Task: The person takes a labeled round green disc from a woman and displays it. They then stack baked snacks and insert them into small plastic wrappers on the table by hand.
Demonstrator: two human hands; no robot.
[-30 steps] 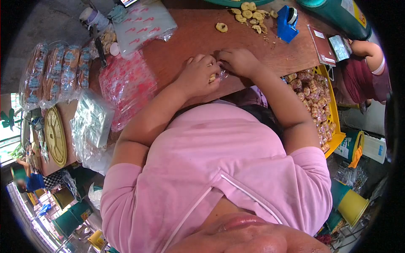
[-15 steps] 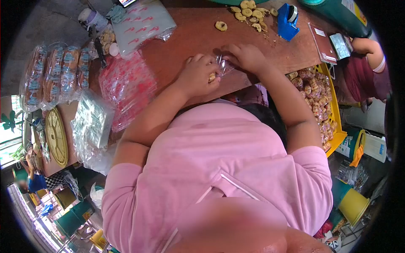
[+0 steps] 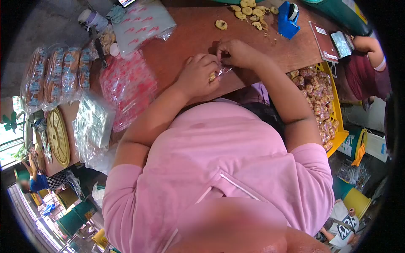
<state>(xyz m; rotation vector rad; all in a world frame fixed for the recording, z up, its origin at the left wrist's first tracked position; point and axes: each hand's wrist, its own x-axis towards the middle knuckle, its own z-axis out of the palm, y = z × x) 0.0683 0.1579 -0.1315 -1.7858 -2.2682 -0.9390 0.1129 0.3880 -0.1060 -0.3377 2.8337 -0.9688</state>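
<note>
My left hand is closed around a small clear plastic bag of ring-shaped cookies, just above the near edge of the table. Only a bit of the yellow-brown cookies shows between the fingers. Beside it, my right hand pinches at the twisted clear end of the bag. Its fingertips meet near my left fingers. Farther back on the table lie a single ring cookie and a loose pile of cookies with crumbs.
A blue tape dispenser stands at the back right. Right of me, a yellow crate holds many bagged cookies. To the left lie red-printed plastic bags, clear bags and packed bread. Another person's arm is at far right.
My right hand has shifted slightly left and up, closer to my left hand, and its fingers have drawn together on the bag's end. My left hand stays nearly in place.
</note>
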